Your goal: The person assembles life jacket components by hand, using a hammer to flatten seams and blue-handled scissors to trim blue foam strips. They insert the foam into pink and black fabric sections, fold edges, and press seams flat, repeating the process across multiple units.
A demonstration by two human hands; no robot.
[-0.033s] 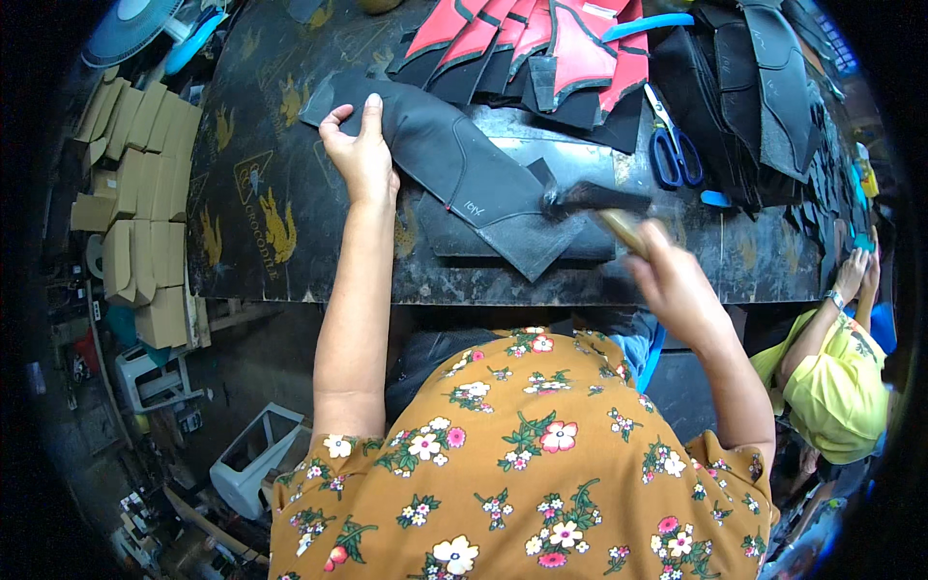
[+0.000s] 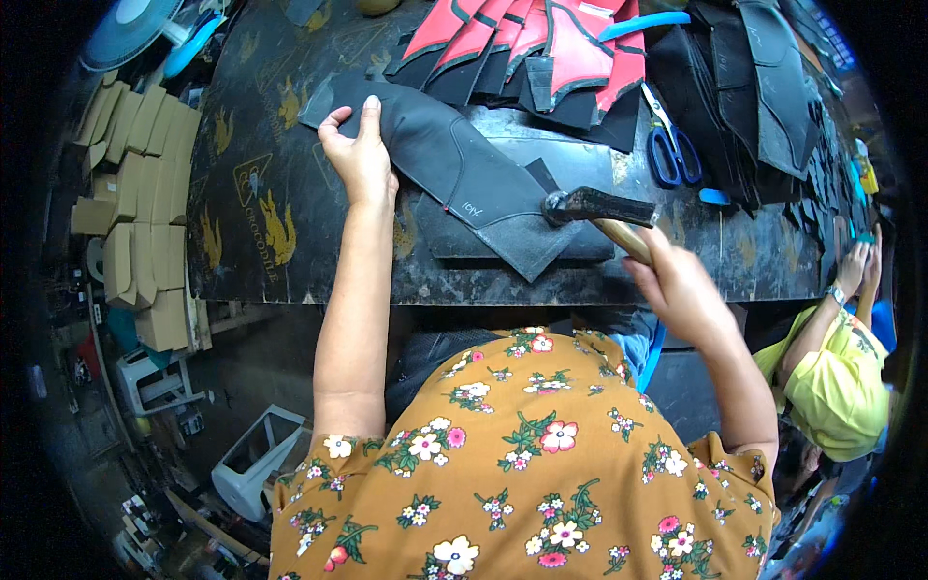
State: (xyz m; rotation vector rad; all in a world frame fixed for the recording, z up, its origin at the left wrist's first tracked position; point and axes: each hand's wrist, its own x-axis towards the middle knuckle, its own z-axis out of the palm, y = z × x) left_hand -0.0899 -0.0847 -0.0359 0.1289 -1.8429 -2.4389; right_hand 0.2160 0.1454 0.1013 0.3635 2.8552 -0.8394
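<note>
Head view: nothing shifted; left hand (image 2: pixel 360 155) fingers flat on black boot upper (image 2: pixel 454 174), right hand (image 2: pixel 681 285) fingers clamped on hammer (image 2: pixel 599 208).

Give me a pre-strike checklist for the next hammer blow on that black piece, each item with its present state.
1. Left hand pins the black piece flat: ok.
2. Left fingers clear of the hammer head: ok, they press the far end.
3. Right hand grips the wooden handle firmly: ok.
4. Piece lies over the dark slab on the workbench: ok.
5. Blue-handled scissors outside the swing path: cannot tell, they lie close behind the hammer.
6. Neighbouring person in yellow clear of the right elbow: cannot tell.
</note>
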